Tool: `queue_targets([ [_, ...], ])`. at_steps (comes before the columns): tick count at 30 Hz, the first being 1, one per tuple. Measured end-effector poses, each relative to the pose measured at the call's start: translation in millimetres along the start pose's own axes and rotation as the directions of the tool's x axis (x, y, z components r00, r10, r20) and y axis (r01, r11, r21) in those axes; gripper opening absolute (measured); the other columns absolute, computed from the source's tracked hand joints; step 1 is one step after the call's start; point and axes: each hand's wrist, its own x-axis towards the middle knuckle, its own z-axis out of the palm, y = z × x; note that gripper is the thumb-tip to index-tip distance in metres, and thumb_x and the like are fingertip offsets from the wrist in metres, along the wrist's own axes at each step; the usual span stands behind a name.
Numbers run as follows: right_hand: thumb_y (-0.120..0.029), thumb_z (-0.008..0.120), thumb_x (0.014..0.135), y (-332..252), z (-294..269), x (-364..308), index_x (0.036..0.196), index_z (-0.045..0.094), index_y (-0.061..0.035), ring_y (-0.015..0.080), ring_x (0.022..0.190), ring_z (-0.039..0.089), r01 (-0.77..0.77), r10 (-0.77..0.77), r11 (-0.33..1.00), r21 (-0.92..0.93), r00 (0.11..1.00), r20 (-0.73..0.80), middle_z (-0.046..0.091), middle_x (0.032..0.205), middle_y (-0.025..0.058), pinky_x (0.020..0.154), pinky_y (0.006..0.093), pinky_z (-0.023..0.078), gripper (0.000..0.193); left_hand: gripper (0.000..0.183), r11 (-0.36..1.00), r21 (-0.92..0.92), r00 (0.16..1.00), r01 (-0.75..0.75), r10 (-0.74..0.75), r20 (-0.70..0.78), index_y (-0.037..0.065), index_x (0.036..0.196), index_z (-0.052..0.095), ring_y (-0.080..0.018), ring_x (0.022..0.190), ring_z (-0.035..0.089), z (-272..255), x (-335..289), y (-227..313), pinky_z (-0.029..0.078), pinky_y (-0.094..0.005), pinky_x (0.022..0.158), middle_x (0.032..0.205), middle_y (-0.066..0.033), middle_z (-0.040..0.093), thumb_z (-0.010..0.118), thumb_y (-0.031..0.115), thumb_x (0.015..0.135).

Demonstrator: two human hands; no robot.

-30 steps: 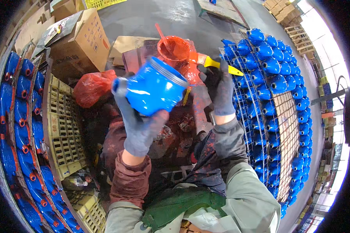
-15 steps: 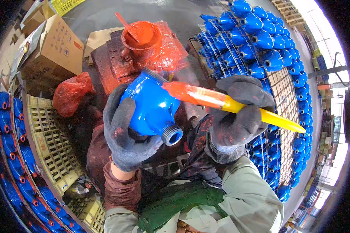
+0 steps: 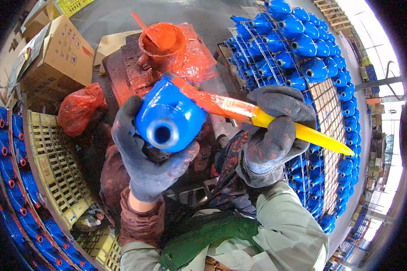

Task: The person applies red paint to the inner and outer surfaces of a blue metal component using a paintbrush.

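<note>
In a dark grey work glove, my left hand (image 3: 150,156) grips a glossy blue metal housing (image 3: 175,118) from the left and below. The housing's round neck opening points toward me. My right hand (image 3: 280,128), gloved too and spotted with red, holds a paintbrush (image 3: 303,134) by its yellow handle. Red paint coats the bristle end, which touches the housing's upper right side near its far rim. Beyond my hands a red-coated pot (image 3: 145,47) of red paint stands with a red stick (image 3: 144,28) leaning in it.
Paint-smeared boards (image 3: 122,86) lie under the pot. Blue housings (image 3: 303,45) fill a wire rack on the right, and more blue parts (image 3: 16,187) line the far left. A cardboard box (image 3: 70,54), a red plastic bag (image 3: 82,108) and a cream crate (image 3: 54,167) stand left.
My left hand has turned the housing, so its neck now faces me instead of pointing lower right. The brush stays against its far rim, tilted slightly more.
</note>
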Motion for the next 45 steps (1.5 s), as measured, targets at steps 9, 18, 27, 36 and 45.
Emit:
queue_targets([
  [9, -0.034, 0.06, 0.091, 12, 20, 4, 0.09, 0.056, -0.005, 0.0261, 0.07, 0.062, 0.144, -0.149, 0.988, -0.054, 0.982, -0.112, 0.06, 0.075, 0.0092, 0.058, 0.0327, 0.052, 0.03, 0.072, 0.314, -0.765, 0.768, 0.563, -0.542, 0.342, 0.003, 0.138, 0.03, -0.0225, 0.103, 0.055, -6, -11, -17, 0.05, -0.0333, 0.086, 0.121, -0.0105, 0.049, 0.07, 0.023, 0.082],
  [18, -0.032, 0.06, 0.089, 24, 26, 6, 0.088, 0.055, -0.0021, 0.0231, 0.073, 0.057, -0.103, 0.136, 0.949, 0.297, 0.986, -0.094, 0.056, 0.079, 0.0112, 0.065, 0.0348, 0.048, 0.03, 0.093, -0.568, -0.67, 0.699, 0.478, -0.216, 0.682, 0.005, 0.147, 0.019, -0.0542, 0.112, 0.052, -7, 4, -15, 0.052, -0.0601, 0.085, 0.133, -0.0378, 0.039, 0.064, 0.055, 0.082],
  [27, -0.036, 0.057, 0.092, 63, 15, 9, 0.096, 0.053, -0.0041, 0.0184, 0.077, 0.052, -0.305, 0.248, 0.693, 0.653, 0.952, 0.181, 0.053, 0.087, 0.0111, 0.069, 0.032, 0.046, 0.033, 0.098, -0.717, -0.423, 0.614, 0.555, 0.01, 0.789, 0.009, 0.142, 0.032, -0.042, 0.08, 0.062, -2, 3, -6, 0.056, -0.0423, 0.058, 0.107, -0.034, 0.053, 0.06, 0.073, 0.073],
  [36, -0.027, 0.061, 0.084, 90, 10, 8, 0.1, 0.053, -0.0032, 0.0267, 0.087, 0.059, -0.489, 0.453, 0.157, 0.858, 0.808, 0.377, 0.055, 0.097, 0.0143, 0.078, 0.0396, 0.051, 0.029, 0.093, -0.709, -0.179, 0.474, 0.682, 0.241, 0.847, 0.002, 0.141, 0.033, -0.0296, 0.062, 0.057, 17, -16, -5, 0.049, -0.0342, 0.045, 0.104, -0.0279, 0.056, 0.053, 0.07, 0.08],
  [45, -0.022, 0.058, 0.081, 104, 17, 4, 0.101, 0.056, -0.008, 0.027, 0.092, 0.058, -0.557, 0.258, -0.218, 0.802, 0.759, 0.598, 0.058, 0.099, 0.0104, 0.084, 0.0386, 0.049, 0.024, 0.066, -0.529, 0.05, 0.088, 0.847, 0.231, 0.969, -0.004, 0.136, 0.033, -0.0293, 0.054, 0.055, 19, -2, 41, 0.047, -0.0327, 0.038, 0.086, -0.0328, 0.056, 0.056, 0.038, 0.09],
])
